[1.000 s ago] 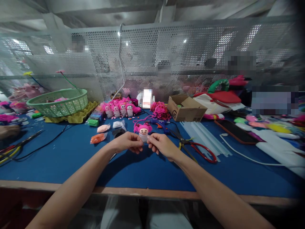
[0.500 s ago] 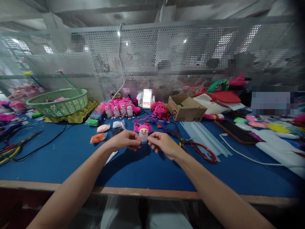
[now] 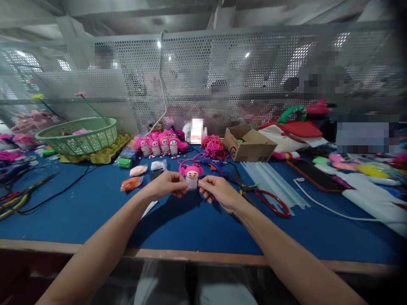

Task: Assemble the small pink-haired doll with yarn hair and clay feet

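Note:
A small doll with pink yarn hair, a painted face and a whitish ringed body stands upright over the blue table. My left hand pinches the left side of its body between thumb and fingers. On the other side, the closed thumb and fingertips of my right hand meet the body's right edge. Pink yarn trails from the hair toward the back. Behind my left hand lie a white packet and a dark object, partly covered by the hand.
Similar pink dolls stand in a row at the back, near a pink yarn pile. A blue glue gun, red-handled scissors, glue sticks and a cardboard box lie right; a green basket stands left.
The doll stays in nearly the same place between both hands. My left hand's fingers have shifted very slightly upward along its side; the right hand has barely moved.

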Action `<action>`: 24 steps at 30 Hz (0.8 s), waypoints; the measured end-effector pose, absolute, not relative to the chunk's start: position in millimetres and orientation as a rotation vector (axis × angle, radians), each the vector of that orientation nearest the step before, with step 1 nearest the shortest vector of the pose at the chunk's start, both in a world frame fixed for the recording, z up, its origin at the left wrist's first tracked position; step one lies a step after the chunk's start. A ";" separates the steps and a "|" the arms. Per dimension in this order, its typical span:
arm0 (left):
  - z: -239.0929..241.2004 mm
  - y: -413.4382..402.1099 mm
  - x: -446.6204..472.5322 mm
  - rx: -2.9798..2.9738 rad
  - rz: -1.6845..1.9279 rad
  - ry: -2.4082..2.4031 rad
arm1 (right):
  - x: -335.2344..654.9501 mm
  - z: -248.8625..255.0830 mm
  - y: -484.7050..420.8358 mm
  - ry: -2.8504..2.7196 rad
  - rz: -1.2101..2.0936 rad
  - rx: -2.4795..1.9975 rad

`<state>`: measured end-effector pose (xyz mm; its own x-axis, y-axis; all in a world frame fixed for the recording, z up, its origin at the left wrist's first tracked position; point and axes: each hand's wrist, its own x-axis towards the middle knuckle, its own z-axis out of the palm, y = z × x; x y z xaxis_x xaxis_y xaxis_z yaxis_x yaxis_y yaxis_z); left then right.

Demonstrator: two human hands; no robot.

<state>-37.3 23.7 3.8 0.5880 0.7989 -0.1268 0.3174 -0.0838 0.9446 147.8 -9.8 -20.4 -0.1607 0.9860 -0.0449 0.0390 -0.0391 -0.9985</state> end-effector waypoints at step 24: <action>-0.8 25.7 -35.0 1.739 0.528 0.976 | 148.6 -22.2 -11.6 -1.394 1.290 -1.201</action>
<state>-35.0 25.7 -0.8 0.5740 0.8128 -0.0990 0.3617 -0.1432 0.9213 148.6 -11.6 -22.2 -0.1614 0.9868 -0.0148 0.0911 -0.0001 -0.9958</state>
